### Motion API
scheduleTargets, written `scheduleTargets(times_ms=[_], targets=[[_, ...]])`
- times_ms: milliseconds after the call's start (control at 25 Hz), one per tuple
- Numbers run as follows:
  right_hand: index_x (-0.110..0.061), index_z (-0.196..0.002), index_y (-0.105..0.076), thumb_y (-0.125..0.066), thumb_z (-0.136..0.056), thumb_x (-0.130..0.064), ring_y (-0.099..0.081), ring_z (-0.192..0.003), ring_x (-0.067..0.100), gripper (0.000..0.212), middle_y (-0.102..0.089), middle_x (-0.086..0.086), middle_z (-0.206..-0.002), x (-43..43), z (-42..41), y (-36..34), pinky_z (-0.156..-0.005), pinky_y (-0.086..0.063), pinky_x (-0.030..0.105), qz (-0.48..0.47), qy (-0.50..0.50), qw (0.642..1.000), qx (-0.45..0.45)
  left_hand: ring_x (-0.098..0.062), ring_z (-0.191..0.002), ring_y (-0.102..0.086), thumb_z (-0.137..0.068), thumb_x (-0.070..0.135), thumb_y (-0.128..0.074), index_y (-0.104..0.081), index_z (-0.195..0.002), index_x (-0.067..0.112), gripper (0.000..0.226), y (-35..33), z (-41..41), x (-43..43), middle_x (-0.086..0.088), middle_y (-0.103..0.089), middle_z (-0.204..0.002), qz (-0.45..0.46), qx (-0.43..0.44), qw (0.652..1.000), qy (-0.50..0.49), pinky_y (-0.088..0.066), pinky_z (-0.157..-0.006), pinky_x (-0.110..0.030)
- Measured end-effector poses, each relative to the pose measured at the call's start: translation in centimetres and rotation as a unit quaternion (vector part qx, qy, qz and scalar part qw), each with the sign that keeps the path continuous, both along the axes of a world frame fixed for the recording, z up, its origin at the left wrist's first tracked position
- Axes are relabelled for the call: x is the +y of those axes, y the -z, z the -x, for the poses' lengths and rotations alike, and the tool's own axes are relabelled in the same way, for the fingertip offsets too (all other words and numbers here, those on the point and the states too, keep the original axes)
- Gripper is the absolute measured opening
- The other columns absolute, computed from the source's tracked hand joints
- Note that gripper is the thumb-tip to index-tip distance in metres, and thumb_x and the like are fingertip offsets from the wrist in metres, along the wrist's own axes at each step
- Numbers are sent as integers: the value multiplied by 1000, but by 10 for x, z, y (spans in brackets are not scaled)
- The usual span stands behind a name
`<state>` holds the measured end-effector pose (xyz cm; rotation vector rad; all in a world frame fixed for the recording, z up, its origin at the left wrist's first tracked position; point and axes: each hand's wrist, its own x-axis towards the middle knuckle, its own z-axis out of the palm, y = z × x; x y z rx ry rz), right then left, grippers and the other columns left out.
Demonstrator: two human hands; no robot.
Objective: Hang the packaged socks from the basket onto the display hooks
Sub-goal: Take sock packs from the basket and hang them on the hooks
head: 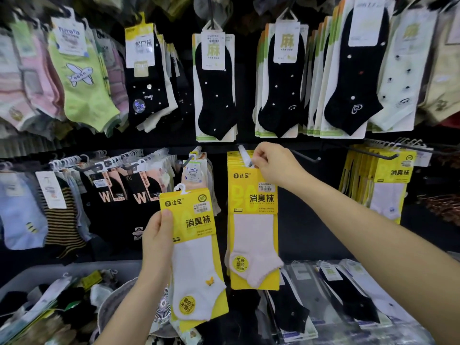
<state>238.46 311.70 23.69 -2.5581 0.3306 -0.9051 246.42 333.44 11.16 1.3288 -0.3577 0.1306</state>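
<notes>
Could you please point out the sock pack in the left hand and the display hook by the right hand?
sock pack (196, 220), head view, yellow card.
display hook (244, 153), head view, pale front end.

One view: head camera, wide-angle, edges bowed. You face the sock wall (246, 83) head-on, near, tilted slightly down. Left hand (156, 235) with a pack (191, 245) and right hand (273, 163) at a hung pack (251, 220) sit mid-frame. Basket (74, 266) cuts the lower left corner.
</notes>
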Motion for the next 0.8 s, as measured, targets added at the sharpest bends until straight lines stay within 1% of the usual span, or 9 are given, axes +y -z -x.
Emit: scheduleTargets(times_ms=[120, 240, 280, 320, 400, 520, 680, 720, 800], targets=[[-9, -93, -59, -47, -95, -22, -49, -63, 12, 17, -55, -9, -76, -4, -2, 1, -61, -43, 32, -3, -5, 1000, 15, -16, -71, -61, -99, 27, -42, -60, -82, 18, 27, 0, 0, 5, -3, -65, -82, 3, 8, 1000, -9, -48, -66, -33], [-13, -98, -58, -48, -95, -22, -53, -82, 15, 14, -57, -4, -91, -8, 3, 10, -65, -41, 26, -21, -25, 999, -5, -20, -77, -60, -100, 25, -41, -60, -84, 16, 26, -3, 4, 3, -7, -64, -86, 9, 7, 1000, 2, -48, -68, -34], [-15, -106, -56, -49, -94, -23, -53, -94, 16, 16, -56, -1, -103, -9, 6, 18, -72, -42, 26, -24, -36, 999, -16, -20, -76, -60, -99, 25, -41, -61, -84, 16, 26, -4, 6, 1, -6, -64, -85, 12, 3, 1000, 7, -48, -67, -34], [-17, -117, -52, -51, -93, -27, -49, -106, 17, 26, -52, 2, -115, -11, 9, 26, -83, -42, 28, -16, -40, 999, -17, -19, -74, -61, -99, 25, -42, -61, -84, 17, 26, -5, 9, -1, -5, -65, -84, 17, 0, 1000, 13, -49, -67, -34], [-15, -136, -40, -51, -93, -33, -37, -122, 23, 48, -40, 6, -135, -12, 12, 43, -99, -39, 38, 49, -18, 999, 11, -16, -71, -63, -99, 25, -42, -62, -84, 18, 26, -9, 13, -7, -2, -67, -81, 26, -6, 999, 24, -51, -66, -33], [-10, -142, -32, -48, -94, -37, -32, -125, 26, 57, -35, 8, -140, -13, 4, 57, -101, -33, 41, 135, 29, 990, 12, -18, -73, -62, -98, 26, -44, -64, -84, 19, 26, -15, 20, -20, -3, -68, -83, 32, -21, 998, 45, -51, -69, -36], [-12, -141, -34, -46, -94, -41, -33, -125, 26, 56, -35, 6, -139, -16, -13, 55, -99, -33, 39, 145, 51, 988, 27, -18, -71, -63, -97, 26, -46, -67, -78, 22, 29, -17, 29, -36, -2, -70, -78, 27, -25, 997, 74, -52, -66, -37], [-12, -141, -34, -46, -94, -41, -32, -126, 26, 56, -35, 5, -140, -17, -15, 54, -99, -33, 39, 141, 51, 988, 40, -20, -73, -63, -97, 25, -45, -67, -78, 20, 30, -18, 30, -39, -6, -70, -80, 17, -30, 996, 77, -52, -68, -40], [-14, -141, -35, -47, -94, -40, -33, -125, 25, 55, -36, 5, -139, -17, -12, 50, -100, -32, 39, 121, 39, 991, 41, -28, -77, -59, -98, 25, -44, -64, -83, 10, 29, -20, 32, -46, -23, -66, -87, -3, -44, 996, 84, -51, -73, -54]])
